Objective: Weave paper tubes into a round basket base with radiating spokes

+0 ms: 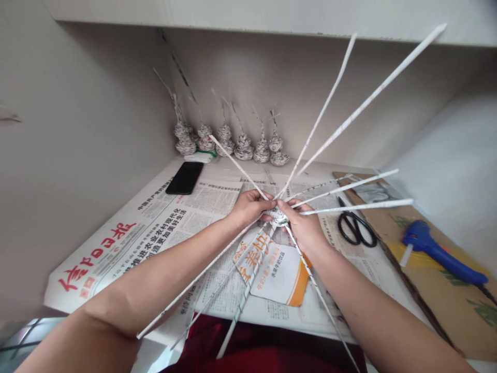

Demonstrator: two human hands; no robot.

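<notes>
Between my two hands is a small woven piece of rolled newspaper strips [278,217], with long white paper rods [373,93] fanning out from it in all directions. My left hand [254,204] pinches its left side, thumb on top. On the right side, my right hand [301,217] grips it, thumb close to the left thumb. Some rods reach up toward the shelf; others run down past my forearms. Under the hands lies a white and orange printed card [277,274] on newspaper sheets [155,243]. My fingers partly hide the weave.
Several gourd-shaped woven paper pieces [244,147] line the back wall. A black phone [185,177] lies left. To the right are black scissors [356,228] and a blue glue gun [442,254] on cardboard [458,305]. A shelf edge [248,28] overhangs the table.
</notes>
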